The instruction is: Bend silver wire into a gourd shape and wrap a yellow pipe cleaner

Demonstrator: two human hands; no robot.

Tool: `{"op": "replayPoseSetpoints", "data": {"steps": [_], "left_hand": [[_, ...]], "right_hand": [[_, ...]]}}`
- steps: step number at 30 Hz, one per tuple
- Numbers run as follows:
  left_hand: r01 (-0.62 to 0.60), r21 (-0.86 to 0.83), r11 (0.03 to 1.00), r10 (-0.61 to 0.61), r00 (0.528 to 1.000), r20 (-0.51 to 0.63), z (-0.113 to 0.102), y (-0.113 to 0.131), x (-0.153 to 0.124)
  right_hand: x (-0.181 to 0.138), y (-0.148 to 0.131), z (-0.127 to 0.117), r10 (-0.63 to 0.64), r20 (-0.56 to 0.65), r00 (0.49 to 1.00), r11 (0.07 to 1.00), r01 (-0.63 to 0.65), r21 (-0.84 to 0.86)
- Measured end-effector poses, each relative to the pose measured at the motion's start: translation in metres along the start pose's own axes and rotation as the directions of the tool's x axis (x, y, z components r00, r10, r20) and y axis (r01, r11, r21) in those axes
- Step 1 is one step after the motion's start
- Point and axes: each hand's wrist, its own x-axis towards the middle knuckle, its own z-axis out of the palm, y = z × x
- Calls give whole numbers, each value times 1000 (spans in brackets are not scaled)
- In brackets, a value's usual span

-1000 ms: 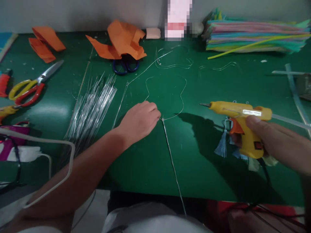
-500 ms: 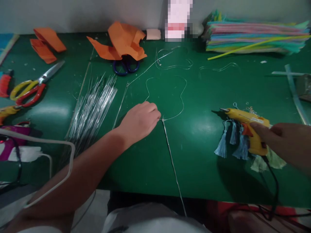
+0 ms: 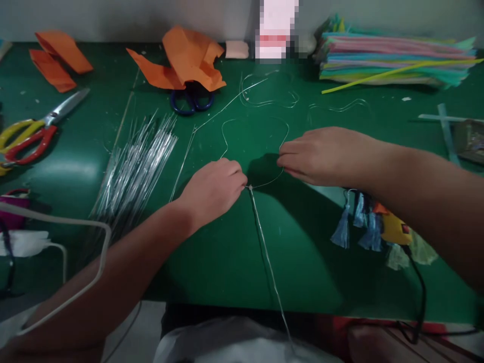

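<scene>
A thin silvery wire (image 3: 266, 247) is bent into a curvy outline on the green table, with a long twisted stem running toward me. My left hand (image 3: 217, 186) pinches the wire just left of the small knot (image 3: 250, 187) where outline and stem meet. On the outline's right side, my right hand (image 3: 321, 156) has its fingers closed on the wire; the fingertips partly cover it. Beneath my right forearm lies a yellow glue gun (image 3: 393, 229), mostly hidden, among blue and pale green tassels (image 3: 372, 234).
Loose silvery wires (image 3: 136, 171) lie in a bundle at left, near red-and-yellow scissors (image 3: 32, 143). Orange paper (image 3: 192, 58) covers part of dark-blue-handled scissors (image 3: 185, 102). Colourful pipe cleaners (image 3: 393, 55) are stacked at back right. A white cable (image 3: 56, 216) crosses over my left arm.
My right hand has left the glue gun, now lying on the table, and moved left to the wire outline. My left hand keeps its pinch. The view has shifted slightly.
</scene>
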Motion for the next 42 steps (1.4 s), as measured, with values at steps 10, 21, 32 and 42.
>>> {"op": "replayPoseSetpoints", "data": {"steps": [10, 21, 32, 42], "left_hand": [[8, 30, 1000, -10, 999, 51, -1, -1, 1], [-454, 79, 888, 456, 890, -7, -2, 50, -17], [-551, 6, 834, 551, 834, -3, 6, 53, -23], [-535, -39, 844, 536, 844, 19, 3, 53, -23]], "right_hand": [[13, -12, 2, -235, 333, 913, 881, 345, -323], [11, -20, 6, -275, 350, 896, 780, 420, -463], [9, -8, 12, -275, 241, 931, 896, 339, -286], [12, -24, -2, -184, 404, 896, 870, 340, -358]]}}
